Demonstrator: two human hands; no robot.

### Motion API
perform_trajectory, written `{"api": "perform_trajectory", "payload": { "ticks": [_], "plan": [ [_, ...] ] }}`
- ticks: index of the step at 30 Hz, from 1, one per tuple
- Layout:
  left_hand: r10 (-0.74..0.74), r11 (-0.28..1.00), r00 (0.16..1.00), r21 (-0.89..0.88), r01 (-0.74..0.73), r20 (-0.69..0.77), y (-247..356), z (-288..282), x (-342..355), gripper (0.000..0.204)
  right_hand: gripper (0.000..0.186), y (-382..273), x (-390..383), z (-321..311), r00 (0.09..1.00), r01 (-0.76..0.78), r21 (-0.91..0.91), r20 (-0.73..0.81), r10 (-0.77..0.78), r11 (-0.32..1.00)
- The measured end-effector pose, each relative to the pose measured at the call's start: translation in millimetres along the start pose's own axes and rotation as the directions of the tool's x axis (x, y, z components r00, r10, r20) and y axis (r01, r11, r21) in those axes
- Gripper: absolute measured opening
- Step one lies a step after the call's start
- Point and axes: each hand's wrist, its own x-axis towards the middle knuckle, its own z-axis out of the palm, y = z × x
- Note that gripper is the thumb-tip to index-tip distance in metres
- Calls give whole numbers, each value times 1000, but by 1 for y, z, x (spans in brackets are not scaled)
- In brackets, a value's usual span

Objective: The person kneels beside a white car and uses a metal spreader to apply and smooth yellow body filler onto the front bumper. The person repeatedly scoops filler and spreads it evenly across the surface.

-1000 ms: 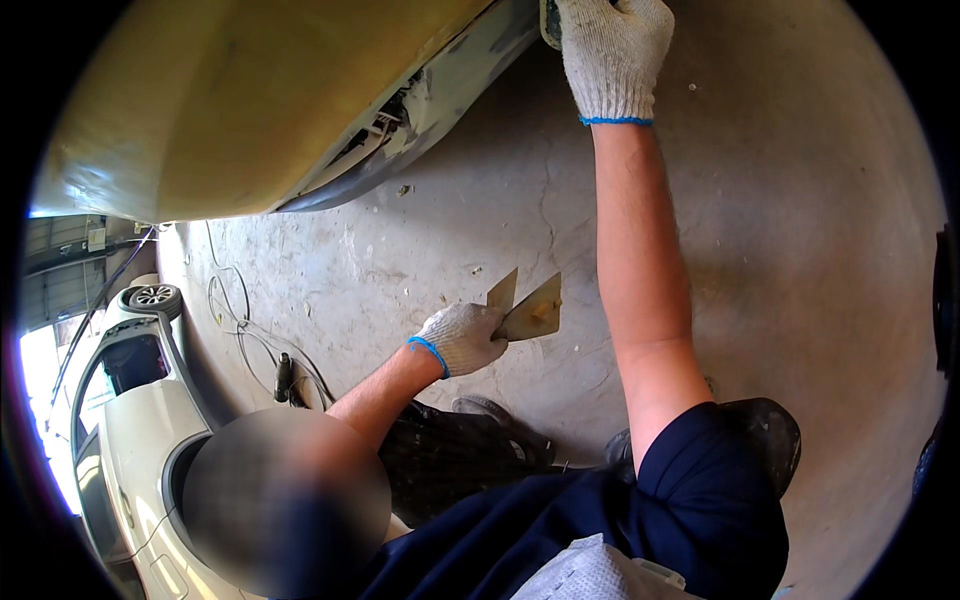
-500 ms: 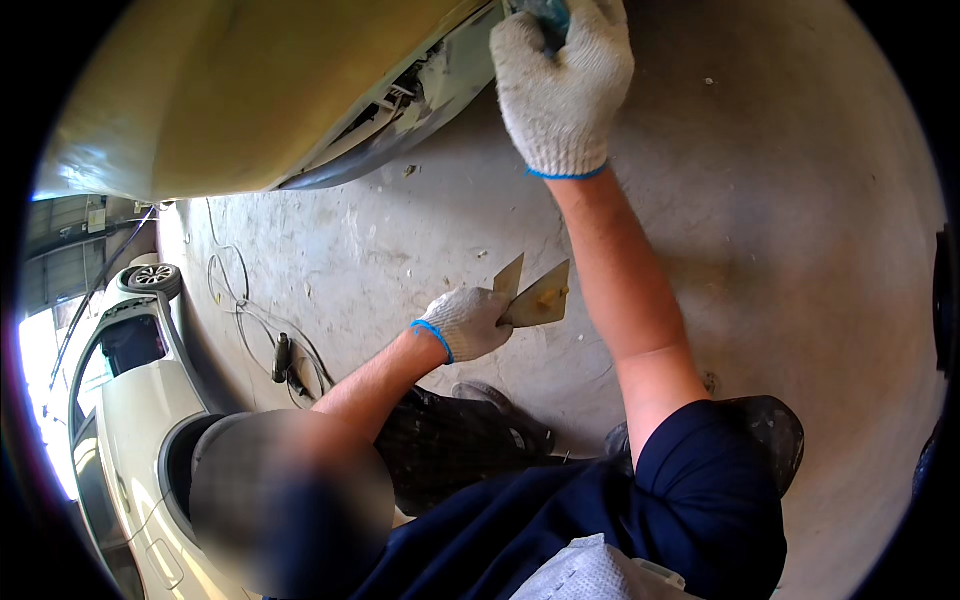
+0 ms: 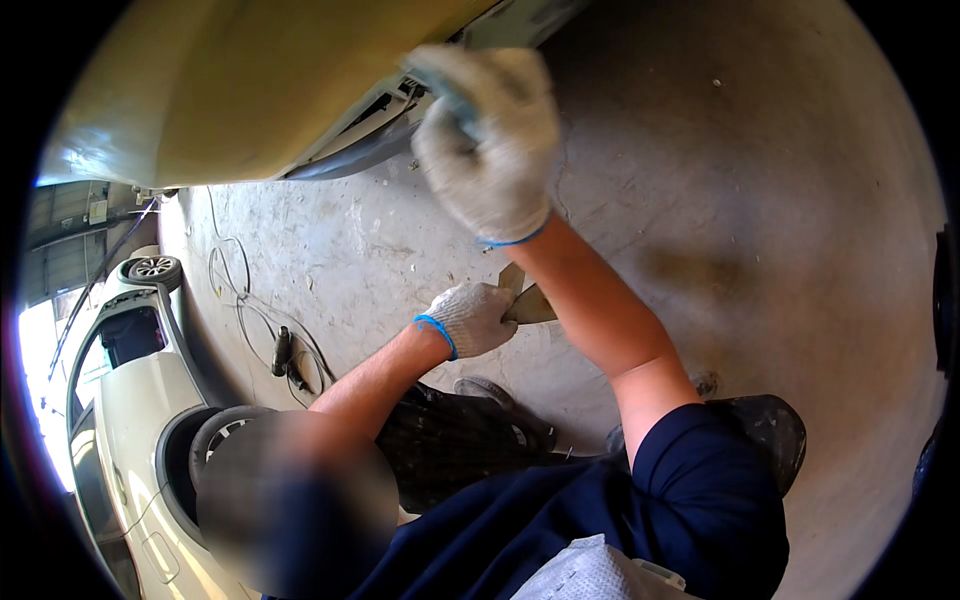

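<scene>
My left hand (image 3: 470, 316), in a white knit glove with a blue cuff, grips two flat metal putty knives (image 3: 532, 306), partly hidden behind my right forearm. My gloved right hand (image 3: 485, 150), blurred by motion, is closed on a teal object (image 3: 445, 92), probably a flat pad. It overlaps the lower edge of an olive-yellow car panel (image 3: 220, 90); whether it touches is unclear. Beside it runs an opening with grey-patched edges (image 3: 365, 115) along that panel.
A pale car (image 3: 140, 420) with its wheel (image 3: 152, 268) stands at left. Cables (image 3: 240, 300) and a dark hand tool (image 3: 282, 350) lie on the stained concrete floor (image 3: 750, 200). My dark-clad legs and shoes show below my hands.
My right hand has swung left and down from the top of the view with the teal object. My left hand has risen slightly, still holding the putty knives.
</scene>
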Motion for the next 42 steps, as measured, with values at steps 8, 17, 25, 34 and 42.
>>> {"api": "perform_trajectory", "payload": {
  "ticks": [8, 17, 25, 34, 42],
  "plan": [
    [-55, 998, 998, -5, 55, 36, 2, -5, -5, 34, 46, 22, 11, -5, 994, -51, -29, -94, 49, 998],
    [-26, 999, 999, -42, 27, 29, -11, 6, -6, 38, 47, -7, -18, 17, 998, -64, 16, -17, 64, 998],
    [-59, 998, 998, -17, 59, 24, -1, -3, -15, 36, 43, 16, 1, 7, 980, -83, 2, -180, 82, 997],
    [66, 996, 994, -61, -71, -84, -34, 29, -8, 30, 41, -30, -45, 45, 990, -87, -28, 110, 90, 996],
    [-96, 995, 995, -29, 96, 23, -5, -5, -25, 32, 51, 9, -23, 29, 966, -95, 9, -240, 95, 995]
  ]
}}
